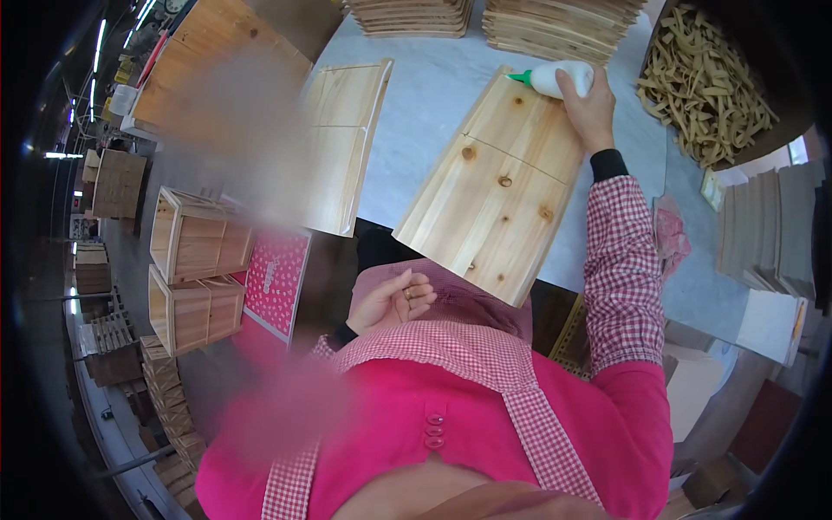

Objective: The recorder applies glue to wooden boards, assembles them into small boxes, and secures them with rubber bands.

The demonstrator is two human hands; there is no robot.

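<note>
Right hand (592, 110) is grasping a smooth bottle (551, 80) over knotty, tapered board (496, 192). Left hand (392, 302) is hanging half-curled, released.

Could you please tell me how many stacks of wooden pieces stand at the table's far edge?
2: the right stack just beyond the squeeze bottle, and the left stack beside it. More may be out of frame.

2 hands, left (390, 302) and right (592, 111); 1 squeeze bottle (551, 80); 2 tapered wood panels (498, 186); 2 stacks of wood pieces (555, 30). 1 bin (787, 82) of pale strips (700, 87), strips too many to count; 2 wooden crates (204, 234); 3 buttons (434, 431) on the pink top (373, 394).
</note>
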